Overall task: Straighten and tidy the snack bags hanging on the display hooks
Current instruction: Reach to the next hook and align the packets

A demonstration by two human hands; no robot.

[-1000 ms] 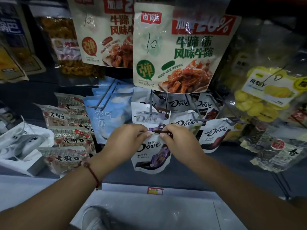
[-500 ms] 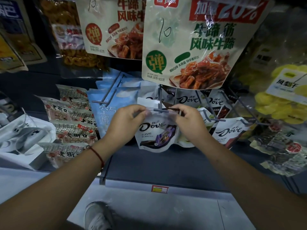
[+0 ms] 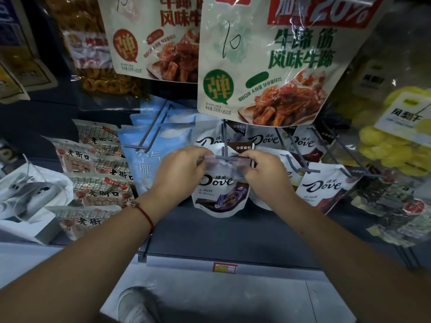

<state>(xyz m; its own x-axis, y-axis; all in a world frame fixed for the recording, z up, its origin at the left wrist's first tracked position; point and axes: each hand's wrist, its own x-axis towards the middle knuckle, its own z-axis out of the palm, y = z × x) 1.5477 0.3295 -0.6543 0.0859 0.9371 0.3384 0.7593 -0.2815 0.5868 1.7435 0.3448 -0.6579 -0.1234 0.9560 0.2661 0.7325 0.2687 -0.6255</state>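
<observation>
Raised since a second ago, purple Dove chocolate bag (image 3: 219,190), top edge now at hook (image 3: 223,157), left hand (image 3: 179,171) and right hand (image 3: 263,173) pinching its upper corners

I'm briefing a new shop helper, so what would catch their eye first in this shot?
Dead centre, the left hand and right hand pinch the top of a white Dove bag at the tip of a grey hook. Above it hangs a big cream snack bag with green lettering and a red 20% banner.
</observation>
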